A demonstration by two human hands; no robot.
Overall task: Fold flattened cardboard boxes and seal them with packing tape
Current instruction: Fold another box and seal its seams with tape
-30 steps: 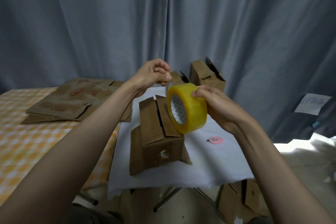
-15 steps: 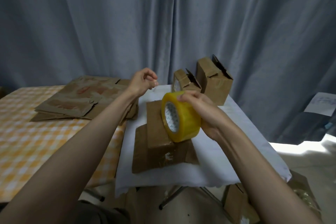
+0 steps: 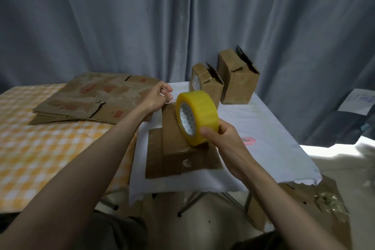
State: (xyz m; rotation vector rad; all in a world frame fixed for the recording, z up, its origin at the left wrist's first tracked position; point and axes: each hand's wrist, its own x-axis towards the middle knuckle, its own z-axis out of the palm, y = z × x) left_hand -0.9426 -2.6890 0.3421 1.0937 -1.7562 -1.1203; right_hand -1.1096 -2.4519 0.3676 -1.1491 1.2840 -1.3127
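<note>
A grey curtain is hung across the whole background. Below it on the left, a table is covered by an orange-and-white checked cloth, and a stack of flattened cardboard boxes is laid on its far part. Just beside it on the right, a smaller table is draped with a white cloth, on which a small pink round object is seen near the right wrist. At the far end of the white cloth, two folded boxes are stood side by side: a larger box and a smaller box to its left. In the middle of the white cloth a partly folded box is set, its side flaps spread flat on the cloth. A yellow roll of packing tape is held upright over this box, gripped at its lower edge by the curled fingers and thumb of the right hand. The left hand is raised beyond the box's far end, with its fingertips pinched together; a thin clear strip of tape appears to be held there, though this cannot be told for certain.
</note>
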